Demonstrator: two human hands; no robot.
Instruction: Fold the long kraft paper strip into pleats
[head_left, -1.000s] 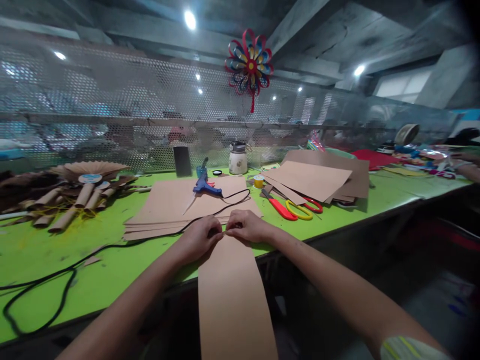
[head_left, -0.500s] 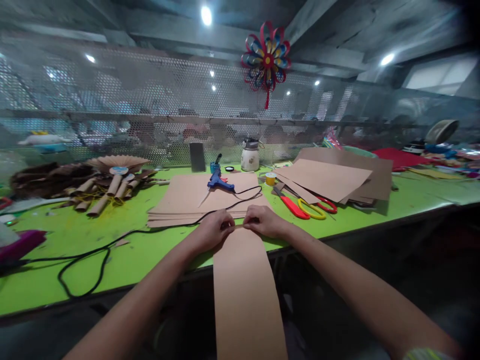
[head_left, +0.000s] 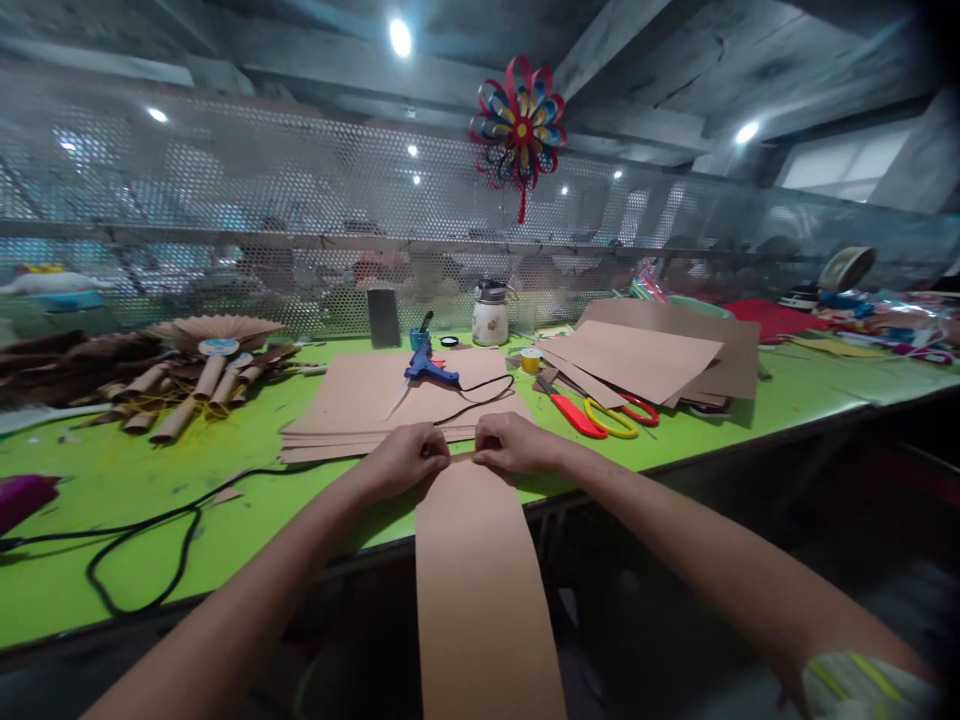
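A long strip of brown kraft paper (head_left: 484,580) hangs over the table's near edge toward me, its far end lying on the green tabletop. At that far end, my left hand (head_left: 411,456) pinches the left corner and my right hand (head_left: 512,443) pinches the right corner. A narrow band along the edge between the fingers looks folded. Just beyond my hands is a stack of brown paper sheets (head_left: 330,415), with a blue glue gun (head_left: 430,367) lying on it.
Red-handled and yellow-handled scissors (head_left: 611,420) lie to the right, before more brown sheets (head_left: 637,360). A black cord (head_left: 169,522) loops across the left side. Paper tubes with a folded fan (head_left: 214,345) lie at the far left. A white bottle (head_left: 490,318) stands behind.
My view has shifted slightly to the right, so everything sits a little further left. Both hands still pinch the same end of the paper strip.
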